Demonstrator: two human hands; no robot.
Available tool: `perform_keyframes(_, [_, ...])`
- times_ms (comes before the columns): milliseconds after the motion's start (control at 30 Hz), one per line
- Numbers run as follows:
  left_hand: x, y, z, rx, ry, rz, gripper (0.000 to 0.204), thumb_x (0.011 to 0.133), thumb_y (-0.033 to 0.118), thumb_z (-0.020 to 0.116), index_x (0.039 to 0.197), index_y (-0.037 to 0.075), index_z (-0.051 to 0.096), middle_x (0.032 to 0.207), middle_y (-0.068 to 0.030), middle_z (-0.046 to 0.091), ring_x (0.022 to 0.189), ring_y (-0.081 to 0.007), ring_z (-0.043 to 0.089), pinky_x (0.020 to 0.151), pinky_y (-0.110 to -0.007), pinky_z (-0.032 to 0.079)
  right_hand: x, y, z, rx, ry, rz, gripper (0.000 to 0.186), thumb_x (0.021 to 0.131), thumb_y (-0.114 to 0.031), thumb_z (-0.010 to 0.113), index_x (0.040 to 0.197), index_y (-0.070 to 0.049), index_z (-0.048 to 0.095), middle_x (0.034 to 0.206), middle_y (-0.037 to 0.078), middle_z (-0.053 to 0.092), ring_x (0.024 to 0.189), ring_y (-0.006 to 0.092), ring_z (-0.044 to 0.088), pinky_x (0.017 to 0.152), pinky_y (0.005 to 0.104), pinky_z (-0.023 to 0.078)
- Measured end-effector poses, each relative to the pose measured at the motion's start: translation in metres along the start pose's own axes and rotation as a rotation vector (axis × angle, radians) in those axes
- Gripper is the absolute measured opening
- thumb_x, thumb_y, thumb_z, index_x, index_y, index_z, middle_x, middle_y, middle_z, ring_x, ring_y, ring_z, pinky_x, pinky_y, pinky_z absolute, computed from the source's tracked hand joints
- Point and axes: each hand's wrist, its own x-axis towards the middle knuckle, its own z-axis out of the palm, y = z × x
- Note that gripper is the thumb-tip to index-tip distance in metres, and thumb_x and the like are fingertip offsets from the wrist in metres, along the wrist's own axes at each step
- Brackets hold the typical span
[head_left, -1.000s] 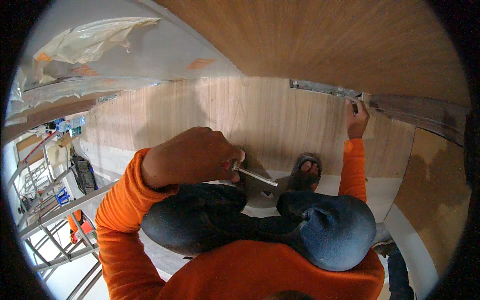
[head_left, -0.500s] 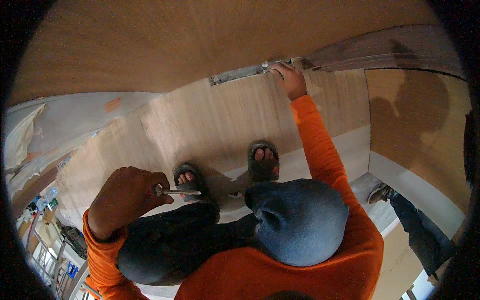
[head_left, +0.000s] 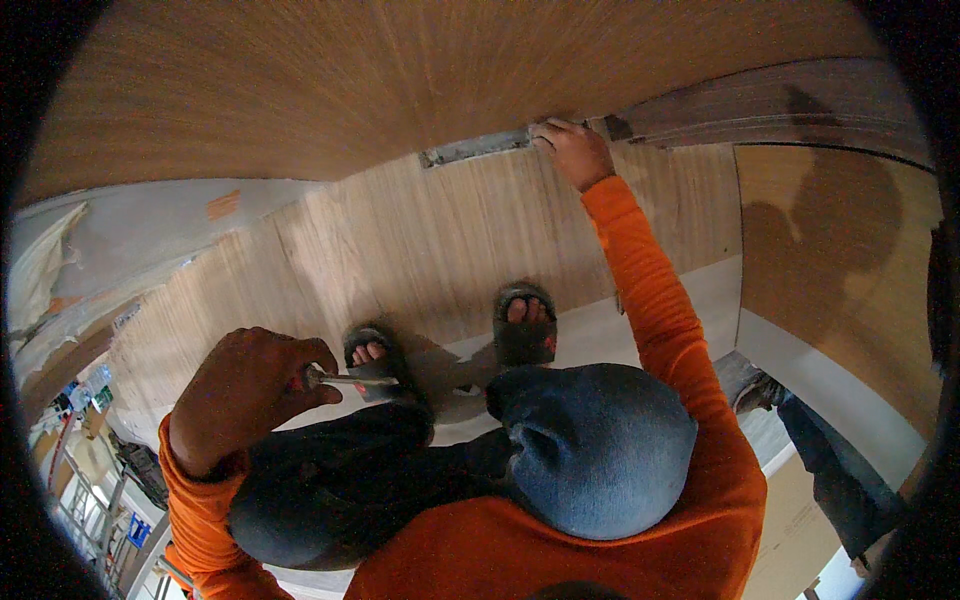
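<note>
My left hand (head_left: 250,392) is closed round the handle of a screwdriver (head_left: 355,379), held above my left thigh. Its bare metal shaft points right, over my left sandal. My right arm stretches far forward. The right hand (head_left: 576,150) has its fingers bent and pressed at the right end of a narrow grey slot (head_left: 475,150), cut where the pale wood-grain board (head_left: 430,225) meets the upright brown panel (head_left: 440,80). What those fingertips grip, if anything, is hidden from view.
My sandalled feet stand on the board, the right sandal (head_left: 525,345) beside the left one (head_left: 372,362). At the right are a brown wood panel (head_left: 830,240) and another person's dark trouser leg (head_left: 840,470). Tools and a metal ladder (head_left: 95,500) clutter the lower left.
My right hand has shifted slightly, its fingers now more bent at the slot's end. The left hand with the screwdriver has moved a little left.
</note>
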Motion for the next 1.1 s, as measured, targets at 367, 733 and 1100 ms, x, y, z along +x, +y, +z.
perform_keyframes(367, [0.001,-0.003,0.002,-0.046,-0.014,-0.025,0.026,0.083,0.032,0.078,0.097,0.011,0.073,0.073,-0.0091,0.070,0.071,-0.0281,0.071,0.068,-0.039,0.053,-0.032,0.057,0.026,0.241,0.118,0.239,0.027,0.092,-0.027,0.066,0.112,-0.010,0.073,0.105,0.017,0.073,0.101,0.0361,0.068,0.089,0.0433,0.052])
perform_keyframes(733, [0.009,-0.007,0.001,-0.026,-0.029,-0.027,0.026,0.082,0.031,0.078,0.098,0.011,0.073,0.073,-0.0095,0.070,0.073,-0.0287,0.070,0.068,-0.039,0.053,-0.009,0.022,0.009,0.273,0.106,-0.010,0.030,0.095,-0.035,0.063,0.109,-0.011,0.072,0.118,0.010,0.068,0.106,0.0335,0.065,0.090,0.0419,0.052])
perform_keyframes(1100, [0.009,-0.008,0.000,-0.019,-0.025,-0.031,0.026,0.082,0.029,0.079,0.099,0.011,0.073,0.073,-0.0087,0.070,0.073,-0.0287,0.070,0.069,-0.040,0.053,0.000,-0.006,0.010,-0.021,0.007,-0.044,0.030,0.096,-0.034,0.062,0.112,-0.011,0.073,0.124,0.012,0.067,0.107,0.0313,0.066,0.090,0.0416,0.053])
